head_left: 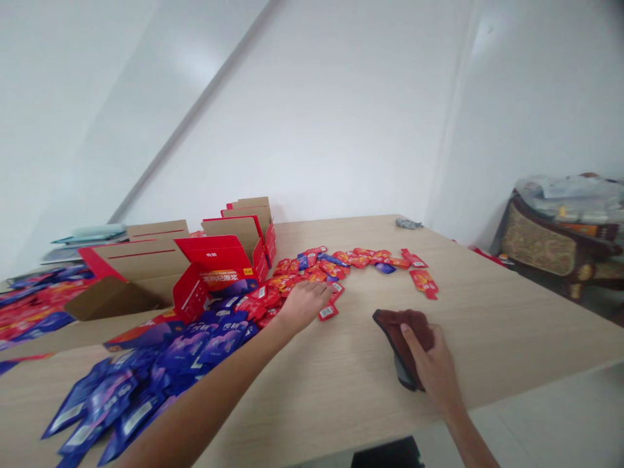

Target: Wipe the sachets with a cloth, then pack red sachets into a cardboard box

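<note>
Lower right of the head view, under the right hand (437,364): what sort of thing?

– Looks like a brown pouch (419,322), clasped with the thumb across the top face and the other fingers mostly hidden.

– Likely to handle how?

– Judging by the sagging folds, light, soft and not very slippery; probably best held along the straighter dark edge. In looks, matt brown with black edging and a greyish patch at the near end. Perhaps a purse or a folded case; too blurred to say for sure.

– And at the centre of the frame, by the left hand (306,302)?

– Fingers curled downward at the near edge of a pile of red sachets (263,299), well apart from the right hand. Impossible to say from this angle whether pinching one.

– Easy to grip?

– Probably light, pliable and slick, liable to split under a hard squeeze; best taken by a flat sealed edge.

– And to look at?

– Glossy red with orange print, some showing white barcode panels. At lower left, blue sachets (214,344) in a heap beside open red boxes (224,268).
</note>
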Demonstrator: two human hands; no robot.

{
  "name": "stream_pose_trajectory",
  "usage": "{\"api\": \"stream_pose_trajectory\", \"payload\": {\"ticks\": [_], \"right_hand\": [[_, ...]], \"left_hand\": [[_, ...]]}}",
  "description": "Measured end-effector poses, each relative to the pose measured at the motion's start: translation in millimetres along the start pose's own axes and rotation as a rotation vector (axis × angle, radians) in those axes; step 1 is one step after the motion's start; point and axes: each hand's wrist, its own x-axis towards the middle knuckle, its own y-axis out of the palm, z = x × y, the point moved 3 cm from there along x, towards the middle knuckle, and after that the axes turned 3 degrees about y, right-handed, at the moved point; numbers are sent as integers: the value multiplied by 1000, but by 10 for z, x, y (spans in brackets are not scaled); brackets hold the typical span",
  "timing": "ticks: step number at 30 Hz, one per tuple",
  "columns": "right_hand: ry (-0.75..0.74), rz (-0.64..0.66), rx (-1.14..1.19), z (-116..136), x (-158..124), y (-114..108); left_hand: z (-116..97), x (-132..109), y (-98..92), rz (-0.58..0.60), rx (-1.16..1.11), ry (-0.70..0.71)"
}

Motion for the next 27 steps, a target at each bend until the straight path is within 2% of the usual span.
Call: {"api": "stream_pose_trajectory", "payload": {"ticks": [5, 10, 14, 20, 27], "right_hand": [[-4, 18, -3, 26, -14, 2], [39, 37, -16, 10, -2, -4], [58, 43, -32, 16, 5, -3], [67, 54, -55, 10, 0, 9], [55, 77, -46, -31, 21, 18]], "left_hand": [[-66, 13, 225, 81, 56, 18], [-36, 69, 384, 133, 94, 6], [-18, 119, 569, 172, 114, -37], [-150, 66, 866, 276, 143, -153], [-289, 49, 892, 339, 140, -211]]}}
